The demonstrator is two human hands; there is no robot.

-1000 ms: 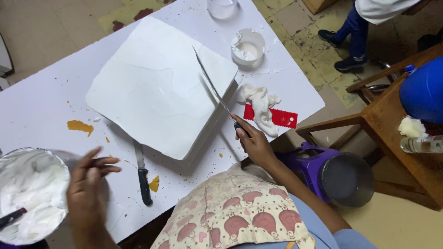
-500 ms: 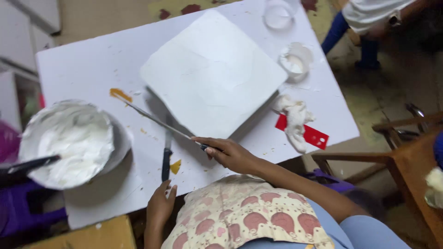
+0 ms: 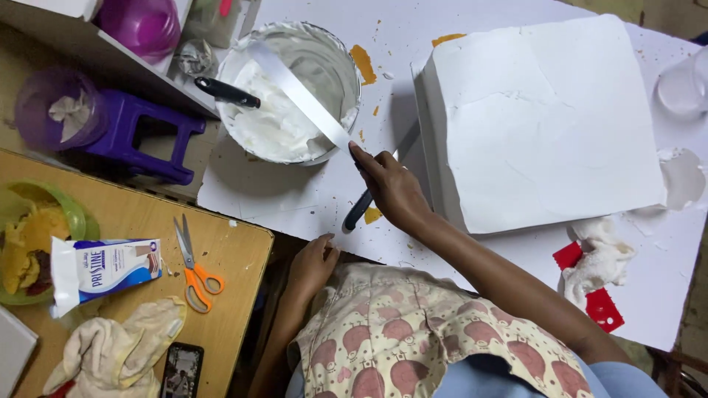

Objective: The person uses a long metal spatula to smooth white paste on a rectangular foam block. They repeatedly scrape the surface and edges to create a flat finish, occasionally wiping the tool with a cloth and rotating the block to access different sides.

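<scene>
Long flat spatula [image 3: 299, 92] in my right hand [image 3: 391, 193], fingers closed round its near end, blade reaching out over the bowl of white icing [image 3: 291, 96] at the worktop's left edge. Blade looks mostly bare, no big load on it yet afaict. Bowl approx half full, black-handled tool [image 3: 227, 92] resting in it. Left hand [image 3: 313, 262] rests at the worktop edge [image 3: 251, 206] by my apron, fingers loosely curled, holding nothing.

Square cake [image 3: 546, 118] sits to the right of my hand, well apart from the bowl. Top fully coated white but uneven, w/ ridges and patches; near side coated too. So I'd judge base coat done, smoothing and more icing left.

Black-handled knife [image 3: 372, 188] lies between hand and cake, partly under my hand. Orange crumbs scattered. Red scraper and cloth [image 3: 594, 273] bottom right. Scissors [image 3: 193, 269] on the wooden table on the left.
</scene>
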